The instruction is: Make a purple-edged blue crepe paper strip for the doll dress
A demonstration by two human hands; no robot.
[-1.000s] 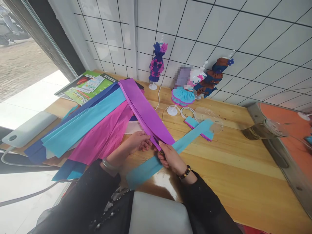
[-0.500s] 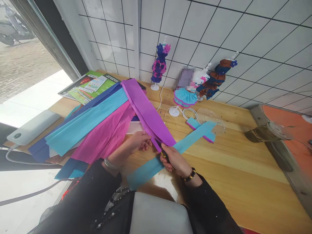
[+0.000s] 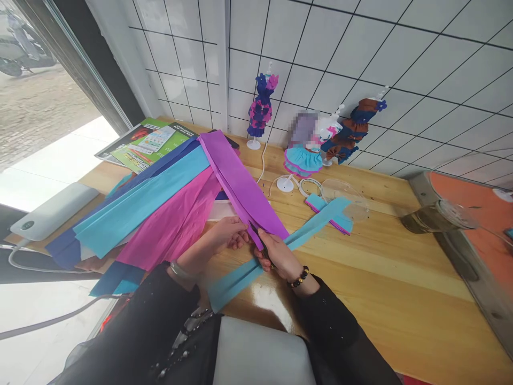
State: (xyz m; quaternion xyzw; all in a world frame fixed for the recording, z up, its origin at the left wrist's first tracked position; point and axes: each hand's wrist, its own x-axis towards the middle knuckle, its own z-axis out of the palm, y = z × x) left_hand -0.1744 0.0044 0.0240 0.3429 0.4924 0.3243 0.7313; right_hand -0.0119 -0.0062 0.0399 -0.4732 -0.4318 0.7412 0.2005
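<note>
A folded purple sheet (image 3: 244, 182) slants from the upper middle of the table down to my hands. My left hand (image 3: 231, 233) pinches its lower left edge. In my right hand (image 3: 274, 250) are dark scissors (image 3: 262, 243), their blades at the purple material beside my left fingers. A long light blue strip (image 3: 234, 283) runs diagonally beneath my right hand. To the left lie fanned light blue (image 3: 140, 200), pink (image 3: 176, 219) and dark blue pieces. A small blue stack with purple edges (image 3: 342, 221) rests under the strip's far end.
Three small dressed doll stands (image 3: 260, 109) are along the tiled wall. A tape roll (image 3: 310, 187), a clear round lid and a cup of dark drink (image 3: 420, 218) lie to the right. Leaflets (image 3: 150, 141) and a white power bank (image 3: 54, 209) are at left.
My right hand has moved slightly left and up with the scissors, which reach further along the purple sheet. My left hand stays at its edge.
</note>
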